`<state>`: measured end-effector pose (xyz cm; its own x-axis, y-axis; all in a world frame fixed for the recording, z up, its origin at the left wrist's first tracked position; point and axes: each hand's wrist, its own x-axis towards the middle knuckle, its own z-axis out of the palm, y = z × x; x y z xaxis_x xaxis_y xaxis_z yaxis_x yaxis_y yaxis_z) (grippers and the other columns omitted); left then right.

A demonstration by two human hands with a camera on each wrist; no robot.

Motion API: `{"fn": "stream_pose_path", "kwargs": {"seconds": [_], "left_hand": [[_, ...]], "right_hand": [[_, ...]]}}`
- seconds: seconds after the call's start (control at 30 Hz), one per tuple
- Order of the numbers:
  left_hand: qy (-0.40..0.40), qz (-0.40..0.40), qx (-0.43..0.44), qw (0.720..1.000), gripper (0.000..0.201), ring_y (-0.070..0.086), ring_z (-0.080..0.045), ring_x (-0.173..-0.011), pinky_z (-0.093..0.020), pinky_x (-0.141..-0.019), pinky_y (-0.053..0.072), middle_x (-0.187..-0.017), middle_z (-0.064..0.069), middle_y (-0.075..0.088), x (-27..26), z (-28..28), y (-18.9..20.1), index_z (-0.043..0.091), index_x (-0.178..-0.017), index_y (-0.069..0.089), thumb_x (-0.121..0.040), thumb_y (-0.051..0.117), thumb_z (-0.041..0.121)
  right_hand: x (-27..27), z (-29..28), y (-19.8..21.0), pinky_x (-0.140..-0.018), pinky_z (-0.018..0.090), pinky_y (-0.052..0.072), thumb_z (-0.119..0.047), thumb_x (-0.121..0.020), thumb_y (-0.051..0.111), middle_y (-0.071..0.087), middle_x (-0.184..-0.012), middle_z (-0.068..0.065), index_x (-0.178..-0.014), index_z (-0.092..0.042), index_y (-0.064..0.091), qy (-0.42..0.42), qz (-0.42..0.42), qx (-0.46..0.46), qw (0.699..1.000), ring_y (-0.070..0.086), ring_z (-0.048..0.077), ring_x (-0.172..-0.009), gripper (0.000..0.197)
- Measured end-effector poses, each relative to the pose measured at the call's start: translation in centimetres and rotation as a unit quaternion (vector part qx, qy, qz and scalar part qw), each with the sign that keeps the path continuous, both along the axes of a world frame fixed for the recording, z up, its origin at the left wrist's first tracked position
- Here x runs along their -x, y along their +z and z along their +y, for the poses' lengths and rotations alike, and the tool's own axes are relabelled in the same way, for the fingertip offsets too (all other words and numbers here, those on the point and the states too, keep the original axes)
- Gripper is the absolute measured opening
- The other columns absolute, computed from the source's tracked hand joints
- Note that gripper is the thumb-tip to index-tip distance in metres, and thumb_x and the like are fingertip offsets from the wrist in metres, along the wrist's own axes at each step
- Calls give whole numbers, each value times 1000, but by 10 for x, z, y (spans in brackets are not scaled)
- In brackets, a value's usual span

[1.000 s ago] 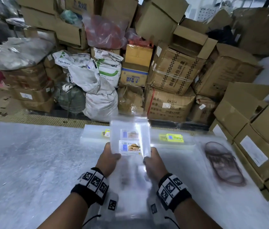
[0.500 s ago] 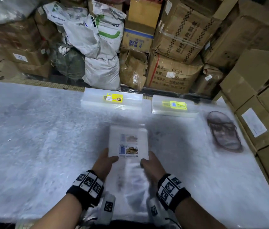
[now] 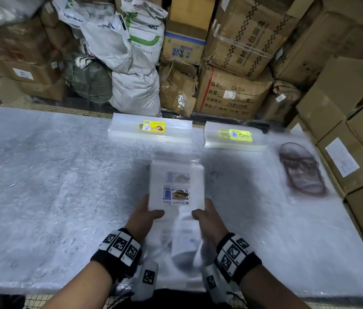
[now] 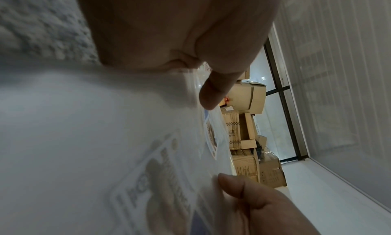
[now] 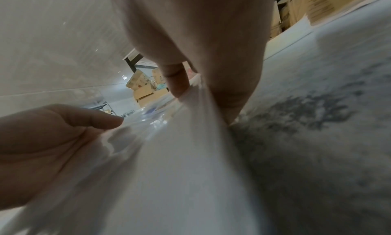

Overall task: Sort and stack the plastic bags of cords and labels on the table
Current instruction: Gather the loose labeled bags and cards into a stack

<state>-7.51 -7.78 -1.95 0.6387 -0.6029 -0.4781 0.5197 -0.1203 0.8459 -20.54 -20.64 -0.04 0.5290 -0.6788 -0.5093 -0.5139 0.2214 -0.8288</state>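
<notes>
A stack of clear plastic bags with a biscuit label [image 3: 177,186] sits upright in front of me over the table. My left hand [image 3: 146,216] grips its lower left corner, thumb on top, and my right hand [image 3: 206,216] grips its lower right corner. The left wrist view shows the bag stack [image 4: 105,138] with my left hand's thumb [image 4: 215,91] on it; the right wrist view shows the bags [image 5: 169,155] pinched by my right hand's fingers [image 5: 177,81]. Two flat stacks with yellow labels lie at the far edge: one [image 3: 151,130] ahead, one [image 3: 235,136] to its right.
The grey table [image 3: 42,186] stretches wide to the left. A dark sandal-shaped print [image 3: 301,170] marks its right side. Cardboard boxes [image 3: 354,134] crowd the right edge, and sacks [image 3: 131,63] and cartons stand beyond the far edge.
Both hands have lowered the labelled bag stack toward the table and nearer to me. My head has tilted down, so the table fills more of the view.
</notes>
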Motion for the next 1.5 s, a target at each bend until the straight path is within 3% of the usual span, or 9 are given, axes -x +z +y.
{"fn": "stream_pose_path", "kwargs": {"seconds": [0.1,0.27,0.37,0.57,0.67,0.77,1.1,1.37,1.5], "left_hand": [[-1,12,28,1000,74,65,-40,-102,-52,-87,53,-113,-21,68,3,2,-1,8,-127,51,-55,63,-2],[5,57,43,997,63,65,-42,-94,-47,-72,53,-113,-27,66,3,7,-2,9,-123,54,-62,64,-6],[-8,89,76,993,66,64,-45,-99,-60,-86,51,-111,-25,68,3,12,-4,11,-122,54,-59,65,-4],[-15,18,27,999,59,62,-41,-108,-64,-97,45,-116,-19,67,4,4,-7,14,-123,51,-69,63,-3],[5,40,29,999,61,62,-42,-109,-63,-97,45,-120,-22,65,6,5,-7,10,-131,50,-73,65,-1],[-21,117,86,989,64,54,-51,-118,-70,-102,36,-128,-30,58,5,10,-12,4,-137,48,-75,64,-3],[-65,36,114,991,78,65,-36,-108,-39,-78,57,-123,-22,65,8,8,-3,5,-140,42,-69,66,-16],[-71,10,91,993,64,67,-39,-104,-44,-78,58,-114,-20,69,12,7,10,8,-129,54,-71,66,-17],[-61,-108,10,992,37,73,-12,-84,-35,-79,59,-87,4,76,3,-6,36,15,-102,64,-83,59,-16]], "right_hand": [[0,-3,-2,-69,30,52,0,-88,51,65,-111,12,-120,-13,51,-22,-16,-29,999,65,23,-94,34],[5,-5,-3,-71,29,53,-1,-90,55,67,-112,11,-121,-13,52,-16,-36,-71,997,67,24,-97,33],[10,-6,-5,-72,24,52,7,-86,58,65,-114,9,-128,-16,46,31,-38,-56,997,65,21,-97,48],[14,-8,-3,-59,9,48,15,-88,55,63,-99,5,-125,-19,46,33,-75,-61,995,60,13,-85,51],[10,-11,-7,-83,34,57,19,-83,56,70,-110,15,-118,-19,57,2,-102,-98,990,66,31,-102,51],[9,-11,-13,-102,57,47,19,-79,58,70,-118,18,-123,-15,60,-26,-119,-126,985,61,44,-115,56],[15,-10,-6,-76,22,56,15,-88,52,72,-115,7,-128,-12,57,28,-124,-107,986,70,19,-103,49],[13,-11,-10,-79,19,53,11,-90,55,68,-120,2,-129,-22,50,53,-97,-49,993,65,12,-106,51],[-1,-19,10,-99,36,53,4,-91,58,71,-119,1,-131,-18,56,51,-120,-20,991,65,19,-114,45]]}}
